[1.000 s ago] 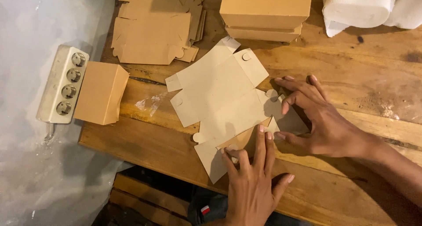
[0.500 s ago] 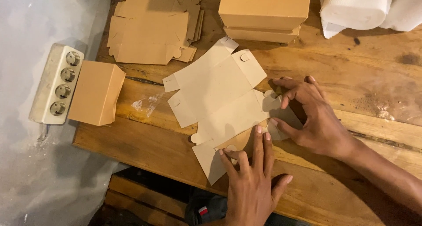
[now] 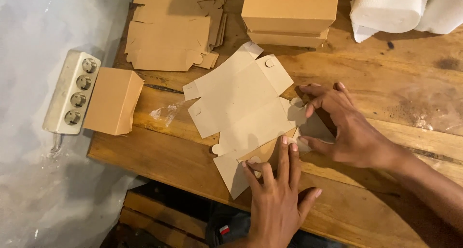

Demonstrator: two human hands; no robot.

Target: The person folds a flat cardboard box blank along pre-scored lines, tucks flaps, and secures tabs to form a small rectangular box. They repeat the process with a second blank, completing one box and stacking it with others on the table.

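Since earlier frame: right hand (image 3: pixel 349 130) shifted slightly on flap, blank barely moved. Left to right: power strip (image 3: pixel 71 98) off table edge, folded box (image 3: pixel 113 101) beside it, die-cut carton blank (image 3: pixel 243 110) flat mid-table (image 3: pixel 386 64). Left hand (image 3: pixel 277 199) fingers spread, pressing near flap down, gripping nothing. Right hand half-curled, pinching right-side flap between thumb and fingers. Risks, my read: uneven press → crooked crease; hard pull → tab tear; blank's corner overhangs table edge, could slip.
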